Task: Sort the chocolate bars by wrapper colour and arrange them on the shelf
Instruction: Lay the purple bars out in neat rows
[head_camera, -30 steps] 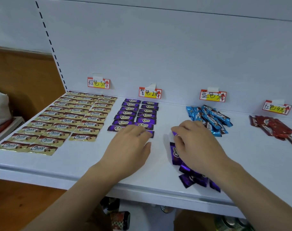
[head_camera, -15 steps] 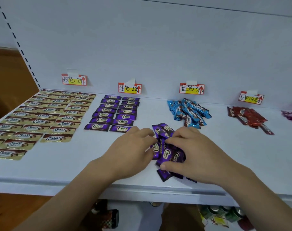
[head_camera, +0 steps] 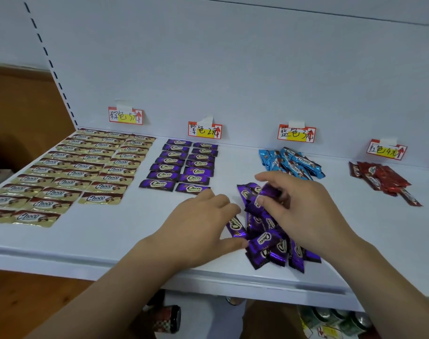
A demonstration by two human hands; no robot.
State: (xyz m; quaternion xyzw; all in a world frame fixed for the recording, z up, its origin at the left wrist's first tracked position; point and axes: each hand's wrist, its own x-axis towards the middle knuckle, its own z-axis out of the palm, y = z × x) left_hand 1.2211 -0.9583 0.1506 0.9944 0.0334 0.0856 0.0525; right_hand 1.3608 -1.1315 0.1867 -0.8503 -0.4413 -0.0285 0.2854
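Observation:
A loose pile of purple chocolate bars (head_camera: 269, 243) lies near the front edge of the white shelf (head_camera: 135, 241). My left hand (head_camera: 201, 226) rests at the pile's left side, with thumb and fingers around one purple bar (head_camera: 236, 226). My right hand (head_camera: 303, 211) is over the pile, and its thumb and fingers pinch another purple bar (head_camera: 269, 190) at the far end. Sorted purple bars (head_camera: 181, 165) lie in two neat columns under the purple label (head_camera: 204, 130).
Gold bars (head_camera: 69, 172) fill three columns at the left under their label (head_camera: 125, 115). A blue heap (head_camera: 291, 161) and a red heap (head_camera: 382, 179) lie at the back right under their labels. Cans stand on the level below.
Both hands came together around the loose purple pile and pushed it into a heap. My right hand has since moved to the pile's far end and pinched a bar there.

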